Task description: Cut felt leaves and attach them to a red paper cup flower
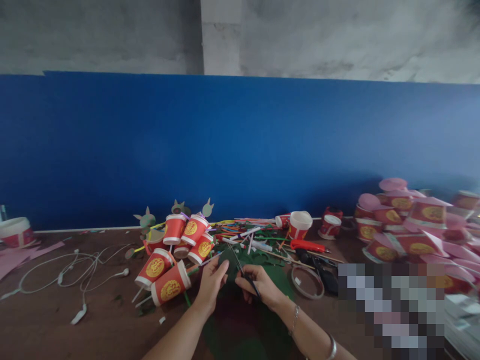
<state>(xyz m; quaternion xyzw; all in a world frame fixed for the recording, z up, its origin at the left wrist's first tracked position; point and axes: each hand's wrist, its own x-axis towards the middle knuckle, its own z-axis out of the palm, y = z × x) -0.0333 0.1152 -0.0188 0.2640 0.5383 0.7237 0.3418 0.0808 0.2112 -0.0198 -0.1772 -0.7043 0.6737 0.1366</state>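
Near the bottom centre, my left hand [213,281] pinches a piece of dark green paper [229,262] between thumb and fingers. My right hand [257,285] is closed round the dark handles of a pair of scissors [240,264], whose blades point up and left against the paper's right edge. Larger green sheets [275,282] lie under and beyond my hands. Just left of my left hand are several red paper cups [170,290] with yellow emblems, some with straws and small green animal-head cutouts [208,208].
On the brown table [41,315] lie white earphones [79,314], a tape roll [307,282], a red cutter [309,245], pens and coloured sticks [243,220]. Cups with pink paper [427,215] pile up at right. A blue panel [225,145] stands behind.
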